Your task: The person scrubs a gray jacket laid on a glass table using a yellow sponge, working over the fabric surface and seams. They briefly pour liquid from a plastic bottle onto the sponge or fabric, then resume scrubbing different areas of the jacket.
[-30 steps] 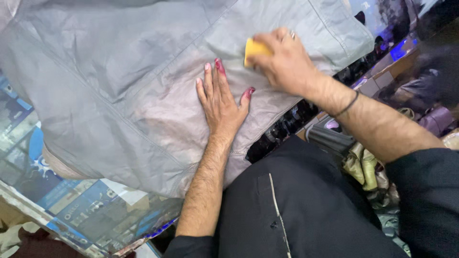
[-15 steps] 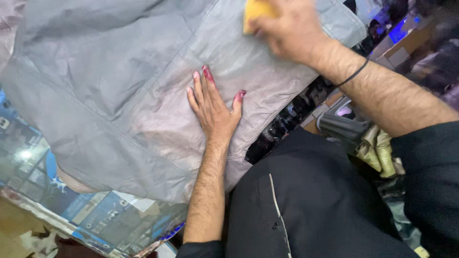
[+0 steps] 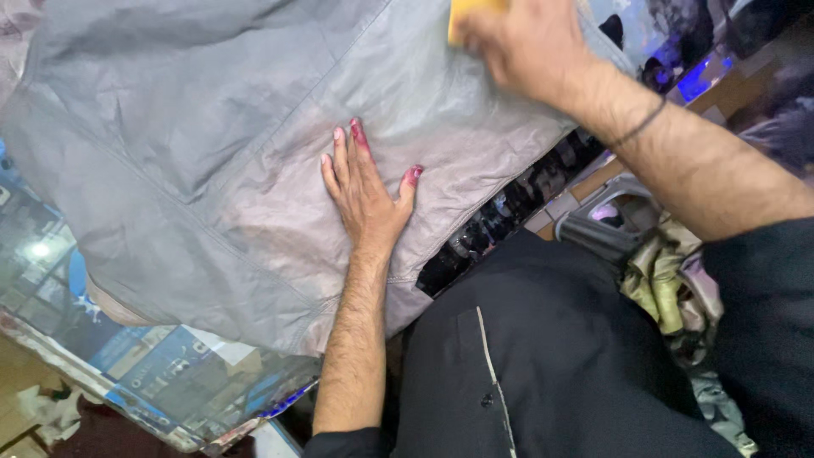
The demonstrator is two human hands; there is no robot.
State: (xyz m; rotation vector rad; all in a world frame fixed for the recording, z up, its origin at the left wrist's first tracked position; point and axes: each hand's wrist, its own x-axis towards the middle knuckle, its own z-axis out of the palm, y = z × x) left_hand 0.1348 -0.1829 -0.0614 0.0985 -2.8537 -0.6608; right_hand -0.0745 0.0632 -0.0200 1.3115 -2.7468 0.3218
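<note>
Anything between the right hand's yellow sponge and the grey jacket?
Nothing visible. The right hand presses the yellow sponge straight onto the grey jacket; the left hand lies flat lower down, clear of it.

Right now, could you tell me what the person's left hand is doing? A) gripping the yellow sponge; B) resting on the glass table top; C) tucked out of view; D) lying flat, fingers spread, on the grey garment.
D: the left hand lies palm down with fingers spread on the grey garment, while the right hand holds the yellow sponge.
</note>
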